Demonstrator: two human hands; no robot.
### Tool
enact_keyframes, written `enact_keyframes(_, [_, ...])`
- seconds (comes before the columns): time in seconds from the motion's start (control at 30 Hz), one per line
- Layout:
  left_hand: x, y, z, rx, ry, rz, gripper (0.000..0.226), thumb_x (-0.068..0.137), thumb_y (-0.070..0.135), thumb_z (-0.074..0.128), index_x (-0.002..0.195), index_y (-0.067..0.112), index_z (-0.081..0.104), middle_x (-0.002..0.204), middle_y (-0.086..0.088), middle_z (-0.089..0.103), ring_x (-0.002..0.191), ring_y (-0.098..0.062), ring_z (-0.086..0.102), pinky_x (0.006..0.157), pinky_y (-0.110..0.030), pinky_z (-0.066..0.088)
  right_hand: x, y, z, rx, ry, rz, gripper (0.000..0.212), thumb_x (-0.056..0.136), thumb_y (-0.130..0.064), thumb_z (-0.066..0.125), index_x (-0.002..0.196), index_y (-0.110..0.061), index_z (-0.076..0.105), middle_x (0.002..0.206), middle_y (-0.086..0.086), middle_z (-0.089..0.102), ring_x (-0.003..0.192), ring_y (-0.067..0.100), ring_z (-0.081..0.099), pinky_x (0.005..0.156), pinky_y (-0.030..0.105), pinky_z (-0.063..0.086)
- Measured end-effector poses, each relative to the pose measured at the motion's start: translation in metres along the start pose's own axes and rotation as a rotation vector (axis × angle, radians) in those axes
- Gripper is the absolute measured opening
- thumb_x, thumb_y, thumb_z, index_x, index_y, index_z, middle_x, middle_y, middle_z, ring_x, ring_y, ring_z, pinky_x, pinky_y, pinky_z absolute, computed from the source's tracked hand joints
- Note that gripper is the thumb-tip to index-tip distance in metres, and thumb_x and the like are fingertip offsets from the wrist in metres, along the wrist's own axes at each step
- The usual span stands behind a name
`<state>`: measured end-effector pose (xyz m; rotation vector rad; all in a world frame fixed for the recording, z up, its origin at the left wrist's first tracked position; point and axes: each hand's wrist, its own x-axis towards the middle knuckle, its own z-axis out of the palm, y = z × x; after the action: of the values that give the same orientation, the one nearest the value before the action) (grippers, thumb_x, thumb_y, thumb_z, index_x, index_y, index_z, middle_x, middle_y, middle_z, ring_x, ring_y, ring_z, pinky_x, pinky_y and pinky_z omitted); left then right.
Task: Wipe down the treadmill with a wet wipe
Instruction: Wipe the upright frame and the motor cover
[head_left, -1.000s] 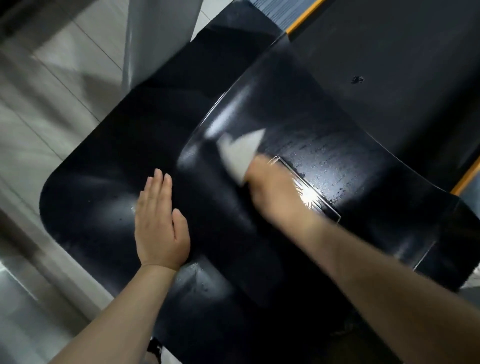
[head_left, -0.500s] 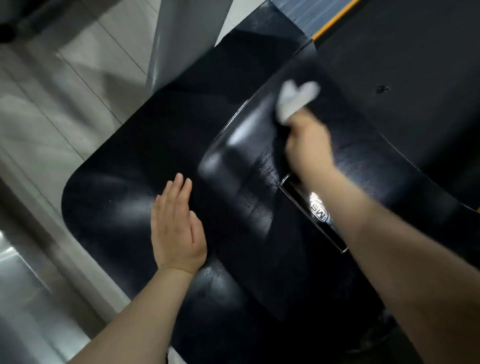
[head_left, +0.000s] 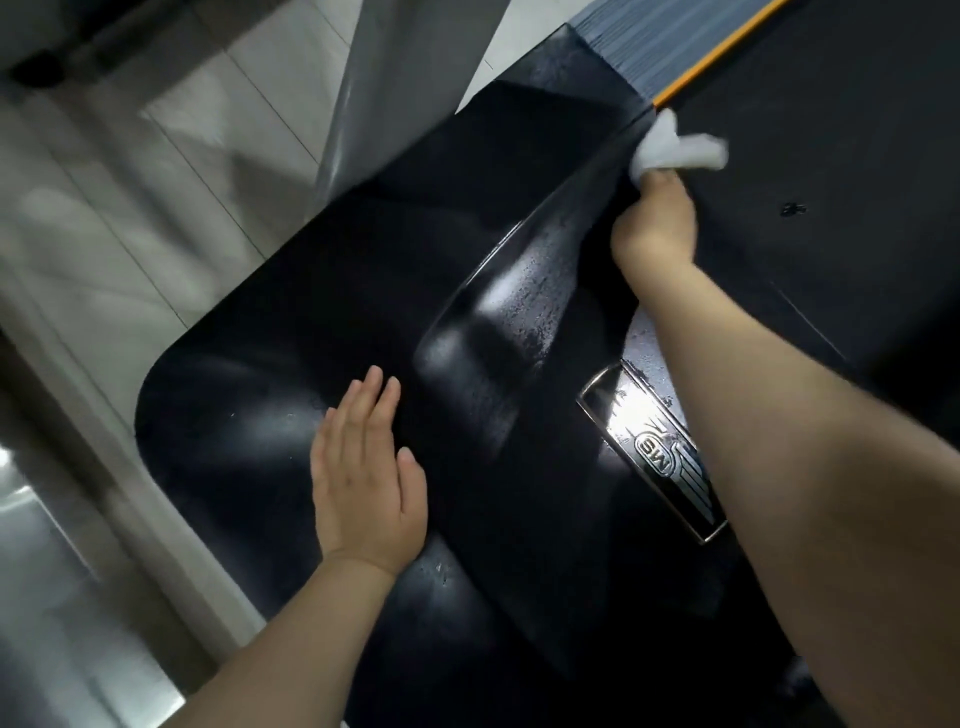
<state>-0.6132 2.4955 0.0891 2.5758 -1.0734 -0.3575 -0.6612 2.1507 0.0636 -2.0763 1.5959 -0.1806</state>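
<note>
The treadmill's glossy black motor cover (head_left: 322, 332) shows wet streaks beside the chrome badge (head_left: 652, 452), so the stroke should overlap them and follow the raised ridge right to its far end. The left hand (head_left: 366, 478) lies flat, fingers straight, bracing. The right hand (head_left: 657, 223) pinches the bunched wet wipe (head_left: 675, 148) at the cover's far corner; half a second ago it was nearer the badge

White wet wipe (head_left: 675, 148), glossy black treadmill cover (head_left: 322, 332), orange stripe (head_left: 711, 57), silver badge (head_left: 654, 452), pale grey floor tiles (head_left: 130, 218)
</note>
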Motion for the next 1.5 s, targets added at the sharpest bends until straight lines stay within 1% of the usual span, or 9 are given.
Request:
enact_keyframes(0.1, [-0.001, -0.001, 0.001, 0.000, 0.004, 0.019, 0.061, 0.091, 0.024, 0.032, 0.149, 0.007, 0.033, 0.159, -0.006, 0.029, 0.149, -0.021, 0.022, 0.122, -0.044, 0.013, -0.085, -0.027, 0.020, 0.093, -0.047, -0.361, 0.048, 0.091, -0.003, 0.038, 0.138, -0.012, 0.050, 0.139, 0.003, 0.051, 0.129, 0.022, 0.046, 0.106, 0.028, 0.034])
enact_keyframes(0.3, [0.004, -0.006, 0.002, -0.015, 0.022, 0.070, 0.060, 0.085, 0.021, 0.036, 0.139, -0.005, 0.047, 0.148, -0.021, 0.042, 0.140, -0.032, 0.033, 0.117, -0.045, 0.024, -0.196, 0.007, 0.036, -0.135, -0.577, -1.319, 0.056, 0.089, -0.006, 0.035, 0.144, -0.007, 0.044, 0.153, 0.011, 0.038, 0.144, 0.025, 0.027, 0.120, 0.038, 0.018])
enact_keyframes(0.4, [0.000, -0.005, 0.002, -0.030, 0.006, 0.032, 0.065, 0.084, 0.020, 0.035, 0.146, 0.002, 0.038, 0.157, -0.011, 0.032, 0.147, -0.023, 0.025, 0.121, -0.045, 0.017, -0.099, -0.004, 0.030, -0.019, -0.363, -0.949, 0.044, 0.103, -0.011, 0.034, 0.146, -0.012, 0.041, 0.154, 0.002, 0.034, 0.141, 0.003, 0.022, 0.119, 0.017, 0.007])
enact_keyframes(0.47, [-0.001, -0.006, 0.001, -0.040, 0.000, 0.029, 0.065, 0.086, 0.020, 0.034, 0.149, 0.006, 0.034, 0.159, -0.006, 0.029, 0.149, -0.020, 0.022, 0.121, -0.048, 0.018, -0.024, 0.003, 0.022, -0.015, -0.090, -0.546, 0.049, 0.100, -0.014, 0.027, 0.146, -0.004, 0.040, 0.154, 0.011, 0.035, 0.142, 0.013, 0.026, 0.114, 0.009, 0.002])
enact_keyframes(0.63, [-0.002, -0.006, 0.002, -0.063, 0.007, 0.032, 0.064, 0.087, 0.018, 0.032, 0.150, 0.009, 0.034, 0.160, -0.003, 0.027, 0.150, -0.017, 0.019, 0.122, -0.044, 0.015, 0.043, -0.002, 0.013, 0.054, 0.046, 0.068, 0.054, 0.088, -0.003, 0.039, 0.142, 0.002, 0.039, 0.147, 0.019, 0.040, 0.139, 0.031, 0.035, 0.115, 0.027, 0.020])
enact_keyframes(0.8, [-0.003, -0.007, 0.005, -0.085, 0.031, 0.044, 0.062, 0.088, 0.016, 0.030, 0.150, 0.009, 0.034, 0.159, -0.003, 0.028, 0.150, -0.018, 0.020, 0.123, -0.043, 0.014, -0.084, -0.031, 0.041, 0.083, 0.063, -0.250, 0.064, 0.080, 0.009, 0.031, 0.144, 0.005, 0.039, 0.150, 0.024, 0.037, 0.138, 0.036, 0.035, 0.117, 0.034, 0.020])
enact_keyframes(0.97, [-0.002, -0.006, 0.002, -0.155, 0.061, -0.014, 0.058, 0.089, 0.024, 0.034, 0.144, 0.009, 0.046, 0.146, -0.012, 0.048, 0.136, -0.027, 0.041, 0.115, -0.032, 0.030, -0.279, -0.025, 0.043, 0.105, -0.322, -0.607, 0.052, 0.084, 0.000, 0.040, 0.136, 0.001, 0.050, 0.143, 0.021, 0.047, 0.133, 0.035, 0.040, 0.117, 0.043, 0.026])
enact_keyframes(1.07, [-0.002, -0.005, 0.001, -0.173, 0.079, -0.023, 0.057, 0.093, 0.016, 0.036, 0.150, 0.014, 0.037, 0.156, -0.005, 0.036, 0.145, -0.017, 0.028, 0.121, -0.034, 0.019, -0.314, 0.002, 0.039, 0.077, -0.387, -0.624, 0.059, 0.082, -0.003, 0.036, 0.140, -0.003, 0.049, 0.149, 0.011, 0.044, 0.140, 0.029, 0.035, 0.122, 0.032, 0.012])
enact_keyframes(1.5, [-0.039, 0.002, -0.002, -0.196, 0.012, 0.046, 0.051, 0.101, 0.012, 0.039, 0.150, 0.005, 0.031, 0.160, -0.011, 0.024, 0.149, -0.025, 0.017, 0.123, -0.037, 0.012, -0.420, 0.193, -0.057, -0.125, -0.340, -0.642, 0.047, 0.092, -0.004, 0.041, 0.137, -0.010, 0.054, 0.149, 0.005, 0.044, 0.142, 0.024, 0.035, 0.117, 0.039, 0.028])
